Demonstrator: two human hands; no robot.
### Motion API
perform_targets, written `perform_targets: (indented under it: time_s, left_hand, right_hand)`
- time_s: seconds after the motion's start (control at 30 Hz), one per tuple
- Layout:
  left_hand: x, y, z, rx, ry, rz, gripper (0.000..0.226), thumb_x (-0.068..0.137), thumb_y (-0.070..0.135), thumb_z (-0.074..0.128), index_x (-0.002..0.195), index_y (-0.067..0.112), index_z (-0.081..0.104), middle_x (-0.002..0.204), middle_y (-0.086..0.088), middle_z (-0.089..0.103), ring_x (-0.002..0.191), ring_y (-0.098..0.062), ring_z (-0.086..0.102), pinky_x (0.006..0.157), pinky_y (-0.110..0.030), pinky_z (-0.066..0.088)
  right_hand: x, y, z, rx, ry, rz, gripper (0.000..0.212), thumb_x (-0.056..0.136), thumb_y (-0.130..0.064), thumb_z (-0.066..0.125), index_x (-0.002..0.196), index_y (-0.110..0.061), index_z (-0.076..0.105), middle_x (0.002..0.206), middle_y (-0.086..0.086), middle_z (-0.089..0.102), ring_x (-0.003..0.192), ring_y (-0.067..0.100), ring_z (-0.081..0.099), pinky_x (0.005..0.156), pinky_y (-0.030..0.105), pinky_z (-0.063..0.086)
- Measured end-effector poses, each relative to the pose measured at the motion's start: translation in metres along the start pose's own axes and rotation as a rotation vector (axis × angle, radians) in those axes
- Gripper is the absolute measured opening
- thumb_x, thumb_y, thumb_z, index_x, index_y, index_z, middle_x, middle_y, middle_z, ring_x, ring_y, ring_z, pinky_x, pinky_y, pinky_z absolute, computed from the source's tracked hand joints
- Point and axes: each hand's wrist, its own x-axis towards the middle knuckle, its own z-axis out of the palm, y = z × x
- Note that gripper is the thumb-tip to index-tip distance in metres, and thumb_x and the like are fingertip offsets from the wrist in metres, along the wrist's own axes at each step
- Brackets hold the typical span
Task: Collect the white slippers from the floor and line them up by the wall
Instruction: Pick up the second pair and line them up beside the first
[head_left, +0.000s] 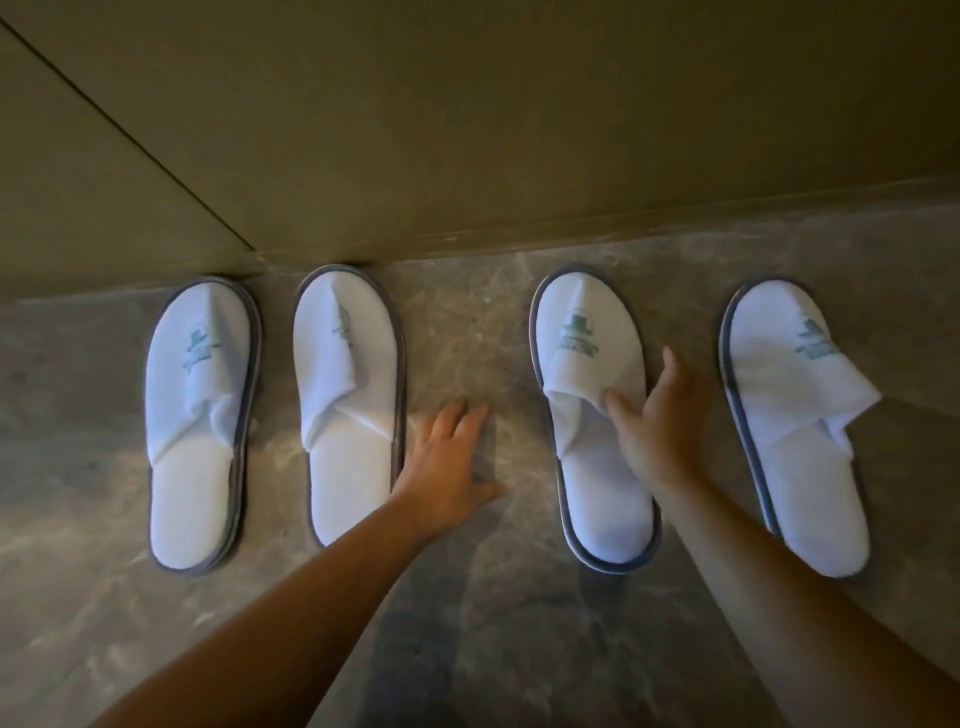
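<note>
Several white slippers with grey trim and a green logo lie in a row on the floor, toes towards the wall (467, 130). The far-left slipper (200, 421) and the one beside it (348, 395) touch the wall base. My left hand (449, 462) rests flat on the floor, fingers apart, right beside that second slipper. My right hand (657, 421) grips the right side of the third slipper (587, 374), thumb on its upper flap and fingers along its outer edge. The far-right slipper (795, 415) lies angled, its flap folded outward.
The floor (467, 623) is grey marbled stone. A dark seam runs diagonally across the wall at the upper left (130, 135). A wide gap of floor separates the second and third slippers.
</note>
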Motion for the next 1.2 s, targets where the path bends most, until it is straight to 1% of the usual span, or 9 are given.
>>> perform_targets:
  time_s: [0.1,0.2,0.3,0.5,0.77,0.83,0.9,1.0,1.2]
  left_hand:
    - [0.010,0.000,0.012,0.129,0.033,0.018,0.092,0.073,0.042,0.065,0.141,0.028,0.005,0.156,-0.006,-0.002,0.141,-0.030,-0.008,0.115,-0.047,0.005]
    - [0.014,-0.002,0.023,0.231,0.026,0.018,0.097,0.071,0.047,0.064,0.141,0.029,0.000,0.155,-0.006,-0.008,0.141,-0.033,-0.012,0.114,-0.049,0.002]
    - [0.017,-0.005,0.028,0.273,0.034,0.019,0.099,0.069,0.051,0.064,0.140,0.030,-0.001,0.155,-0.007,-0.010,0.140,-0.034,-0.014,0.113,-0.051,0.001]
    - [0.014,-0.005,0.027,0.284,0.041,0.022,0.098,0.069,0.055,0.062,0.141,0.030,0.000,0.155,-0.006,-0.008,0.141,-0.033,-0.012,0.114,-0.050,0.004]
    - [0.013,-0.001,0.025,0.289,0.048,0.016,0.097,0.069,0.053,0.064,0.141,0.029,0.003,0.156,-0.006,-0.006,0.141,-0.032,-0.010,0.114,-0.049,0.006]
    - [0.014,0.000,0.024,0.273,0.052,0.008,0.097,0.068,0.050,0.066,0.141,0.029,0.006,0.156,-0.007,-0.005,0.141,-0.032,-0.009,0.114,-0.050,0.008]
    - [0.014,0.001,0.023,0.264,0.048,-0.006,0.097,0.067,0.049,0.067,0.141,0.028,0.007,0.156,-0.007,-0.004,0.141,-0.032,-0.009,0.114,-0.051,0.009]
    - [0.015,0.003,0.023,0.270,0.047,-0.025,0.099,0.066,0.047,0.070,0.141,0.027,0.008,0.155,-0.009,-0.001,0.141,-0.034,-0.007,0.114,-0.051,0.009]
    - [0.011,0.018,0.021,0.228,0.094,-0.019,0.103,0.062,0.036,0.076,0.141,0.021,0.012,0.152,-0.014,0.016,0.140,-0.034,0.008,0.113,-0.051,0.017]
  right_hand:
    - [-0.035,0.010,0.009,-0.187,-0.060,-0.004,0.097,0.067,-0.050,0.068,0.139,-0.012,0.015,0.142,0.020,0.031,0.126,0.035,0.034,0.102,0.047,0.034]
    - [-0.070,0.018,0.026,-0.279,-0.133,0.000,0.103,0.064,-0.054,0.066,0.140,-0.018,0.008,0.145,0.018,0.024,0.126,0.034,0.031,0.102,0.045,0.033]
    - [-0.073,0.026,0.032,-0.268,-0.123,-0.041,0.098,0.066,-0.047,0.068,0.140,-0.019,0.010,0.147,0.018,0.022,0.128,0.033,0.030,0.103,0.044,0.033]
    - [-0.035,0.052,0.002,-0.195,0.029,-0.051,0.084,0.059,-0.027,0.077,0.129,-0.006,0.036,0.138,0.027,0.036,0.122,0.044,0.036,0.101,0.051,0.031]
    - [-0.014,0.059,-0.003,-0.198,-0.015,-0.039,0.080,0.069,-0.038,0.070,0.134,-0.012,0.029,0.145,0.023,0.028,0.132,0.039,0.027,0.108,0.050,0.027]
    - [-0.017,0.060,-0.010,-0.173,0.018,-0.094,0.075,0.072,-0.041,0.066,0.132,-0.011,0.032,0.142,0.021,0.036,0.129,0.036,0.034,0.105,0.049,0.035]
    - [-0.020,0.066,-0.022,-0.120,0.155,-0.120,0.067,0.074,-0.040,0.065,0.127,-0.008,0.040,0.134,0.020,0.048,0.122,0.034,0.044,0.100,0.047,0.041]
    - [-0.027,0.095,-0.041,-0.127,0.290,0.002,0.067,0.072,-0.031,0.069,0.127,-0.004,0.041,0.134,0.025,0.046,0.124,0.039,0.042,0.102,0.051,0.035]
    - [-0.043,0.151,-0.048,-0.195,0.174,0.308,0.093,0.064,-0.034,0.076,0.135,-0.005,0.023,0.139,0.025,0.034,0.126,0.040,0.034,0.102,0.050,0.031]
